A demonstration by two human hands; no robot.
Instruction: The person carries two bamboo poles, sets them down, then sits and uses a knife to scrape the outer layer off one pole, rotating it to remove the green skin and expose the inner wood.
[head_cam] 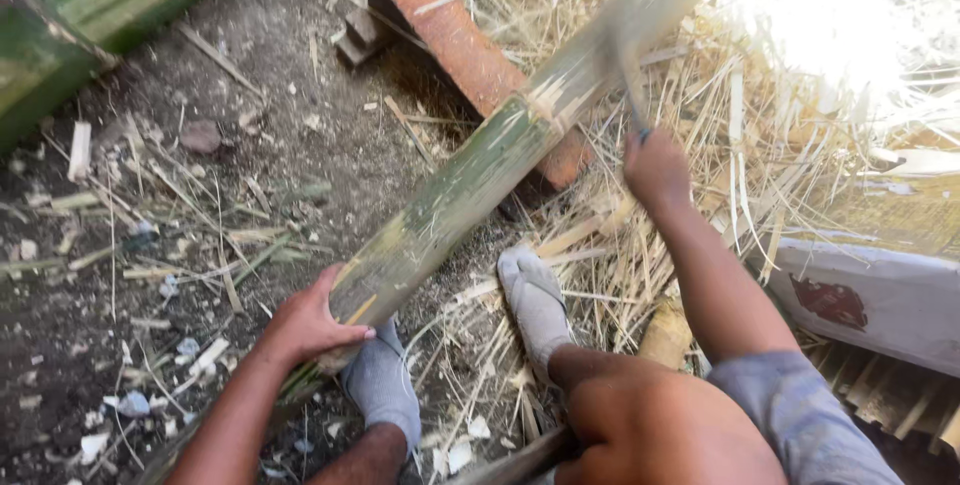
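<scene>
A thick green bamboo pole [470,180] runs from the lower left up to the top right, resting across a rusty reddish block [450,40]. My left hand [310,320] grips the pole's near end. My right hand [655,165] is closed on the handle of a blade [628,75], blurred with motion, its edge against the upper part of the pole. My two feet in grey socks [535,300] sit under and beside the pole's near end.
Dry straw and bamboo shavings [760,135] cover the ground at right. More green bamboo [90,15] lies at the top left. A white board [880,295] stands at the right. Splinters litter the dark soil [150,235].
</scene>
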